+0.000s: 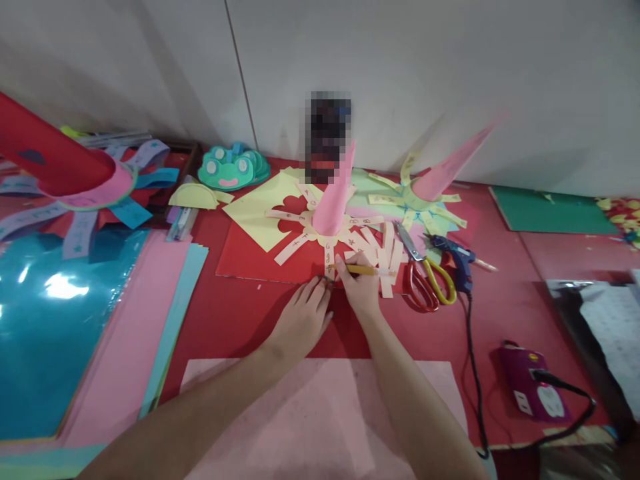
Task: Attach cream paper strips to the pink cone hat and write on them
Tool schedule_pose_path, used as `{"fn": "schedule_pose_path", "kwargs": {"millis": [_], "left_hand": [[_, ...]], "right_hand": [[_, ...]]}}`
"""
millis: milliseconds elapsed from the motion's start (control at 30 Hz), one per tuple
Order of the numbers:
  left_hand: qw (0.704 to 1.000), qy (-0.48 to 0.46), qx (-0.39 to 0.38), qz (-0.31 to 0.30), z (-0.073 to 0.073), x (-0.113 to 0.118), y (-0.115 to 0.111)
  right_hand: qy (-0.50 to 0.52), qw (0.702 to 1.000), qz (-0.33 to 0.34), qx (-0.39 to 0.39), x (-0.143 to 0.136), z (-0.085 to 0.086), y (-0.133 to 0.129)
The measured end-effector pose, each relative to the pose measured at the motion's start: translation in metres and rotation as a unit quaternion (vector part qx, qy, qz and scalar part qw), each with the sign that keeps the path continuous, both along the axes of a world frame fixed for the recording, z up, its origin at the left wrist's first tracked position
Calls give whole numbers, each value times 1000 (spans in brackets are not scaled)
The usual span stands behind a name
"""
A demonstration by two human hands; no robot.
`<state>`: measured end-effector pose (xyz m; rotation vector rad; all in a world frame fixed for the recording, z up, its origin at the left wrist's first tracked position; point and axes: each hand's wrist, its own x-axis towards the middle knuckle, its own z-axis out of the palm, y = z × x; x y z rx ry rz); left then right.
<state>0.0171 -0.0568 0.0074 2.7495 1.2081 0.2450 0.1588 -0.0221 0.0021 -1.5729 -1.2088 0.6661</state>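
My right hand [361,288] pinches a yellow pen [363,270], its tip on a pale paper strip [329,253] that bears written marks. Beside it, my left hand [304,312] lies with its fingers stretched out at the strip's near end. The strip belongs to a flower-shaped paper piece [303,231] with several lettered strips radiating from it, and a pink paper cone [330,207] stands on its middle. Under it lie a red sheet [245,250] and a yellow sheet [255,213]. Loose pale strips [393,250] lie just right of my right hand.
Scissors [425,273] and a blue glue gun [455,257] lie to the right, its cord running to a purple power box [533,380]. A second pink cone [445,173] stands behind. Green frog cutouts [227,170], a red cone [65,160] and stacked sheets [130,320] are left.
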Motion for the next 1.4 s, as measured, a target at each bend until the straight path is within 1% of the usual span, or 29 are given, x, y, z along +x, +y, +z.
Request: {"fn": "schedule_pose_path", "kwargs": {"millis": [200, 300, 567, 767, 900, 1100, 1233, 1400], "left_hand": [[1000, -16, -17, 3, 0, 0, 1], [1000, -20, -17, 4, -1, 0, 1], [1000, -19, -15, 2, -1, 0, 1], [1000, -9, -8, 1, 0, 0, 1], [1000, -16, -17, 2, -1, 0, 1], [1000, -16, 2, 2, -1, 0, 1], [1000, -13, 25, 0, -1, 0, 0], [1000, -12, 12, -2, -1, 0, 1]], "right_hand": [[-42, 999, -24, 17, 1, -3, 0], [-41, 999, -25, 14, 1, -2, -1], [8, 1000, 26, -5, 0, 1, -1], [13, 999, 32, -7, 0, -2, -1], [-5, 1000, 22, 2, 1, -2, -1], [26, 999, -31, 11, 4, -2, 0], [23, 1000, -5, 6, 3, -4, 0], [11, 1000, 14, -2, 2, -6, 0]]}}
